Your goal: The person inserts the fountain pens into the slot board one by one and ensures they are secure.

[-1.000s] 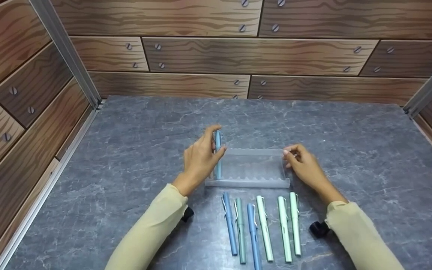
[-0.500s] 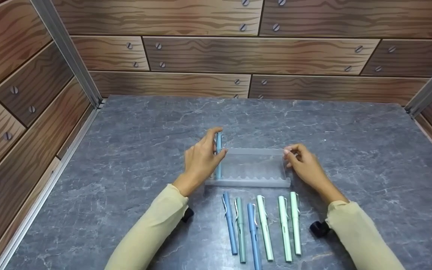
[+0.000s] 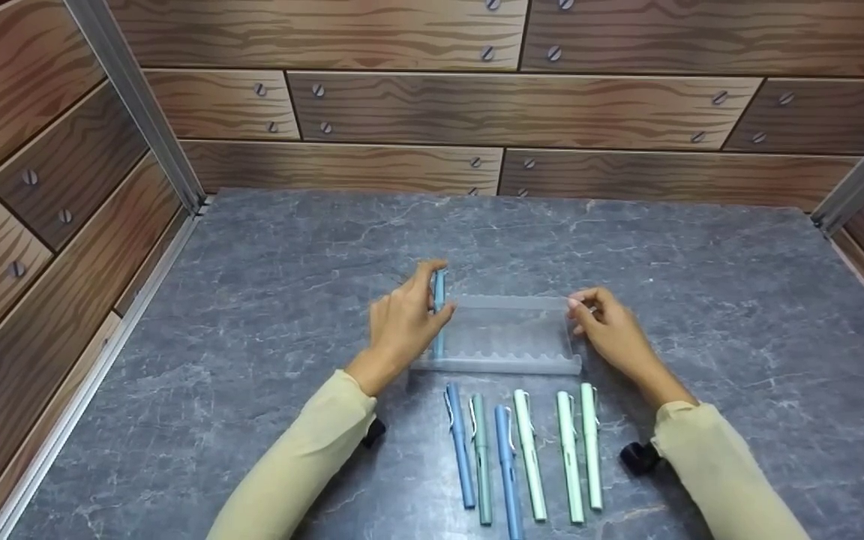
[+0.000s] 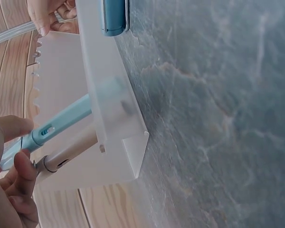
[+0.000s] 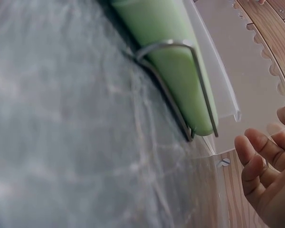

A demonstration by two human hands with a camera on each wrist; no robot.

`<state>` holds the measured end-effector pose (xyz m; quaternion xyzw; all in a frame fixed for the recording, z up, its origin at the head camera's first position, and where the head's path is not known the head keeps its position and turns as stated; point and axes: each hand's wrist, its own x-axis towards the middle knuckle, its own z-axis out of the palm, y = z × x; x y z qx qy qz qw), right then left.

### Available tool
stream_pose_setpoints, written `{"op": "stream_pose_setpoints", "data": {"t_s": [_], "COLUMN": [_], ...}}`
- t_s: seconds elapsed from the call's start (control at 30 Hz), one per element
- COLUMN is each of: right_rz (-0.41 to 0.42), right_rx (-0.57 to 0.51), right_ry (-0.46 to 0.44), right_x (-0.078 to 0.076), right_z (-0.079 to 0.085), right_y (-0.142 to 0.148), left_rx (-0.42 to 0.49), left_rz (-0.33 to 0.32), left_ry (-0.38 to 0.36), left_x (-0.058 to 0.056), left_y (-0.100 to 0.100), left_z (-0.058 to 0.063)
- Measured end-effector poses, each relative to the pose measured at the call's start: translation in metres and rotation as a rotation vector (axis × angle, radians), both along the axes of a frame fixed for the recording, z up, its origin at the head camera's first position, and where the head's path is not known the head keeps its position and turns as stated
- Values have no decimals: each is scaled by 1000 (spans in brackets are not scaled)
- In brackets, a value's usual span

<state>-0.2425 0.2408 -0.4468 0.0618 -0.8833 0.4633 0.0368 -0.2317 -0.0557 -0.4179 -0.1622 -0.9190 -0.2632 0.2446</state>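
Observation:
My left hand (image 3: 404, 315) pinches a light blue pen (image 3: 439, 285), index finger at its top end and thumb beside it. The pen stands tilted in the left part of a clear frosted pen stand (image 3: 507, 330) with notched edges, its lower end behind the front lip. Beside it, in the left wrist view, a greyish-beige pen (image 4: 71, 152) leans in the endmost place; my hand mostly hides it in the head view. At the stand's right edge my right hand (image 3: 604, 326) pinches the upper corner between thumb and fingers.
In front of the stand several capped pens lie in a row on the grey marbled table (image 3: 289, 262): a blue pen (image 3: 460, 446), a teal pen (image 3: 481, 457), another blue pen (image 3: 508, 469) and light green pens (image 3: 569, 457). Wood-patterned walls (image 3: 402, 105) enclose the table.
The light blue pen has sunk slightly in the stand, and my left hand has come down a little with it. My right hand keeps its place on the stand's edge.

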Motion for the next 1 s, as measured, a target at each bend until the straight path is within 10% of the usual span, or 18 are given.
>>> {"op": "stream_pose_setpoints", "data": {"t_s": [0.47, 1.0], "right_rz": [6, -4], "right_rx": [-7, -4], "right_ry": [3, 8], "right_x": [2, 2], "right_z": [2, 1], "right_y": [0, -1], "left_rx": [-83, -117], "left_rz": [-6, 12], "left_ry": [-154, -147], "left_x": [1, 0], "left_y": [-3, -5], "left_z": [8, 7]}}
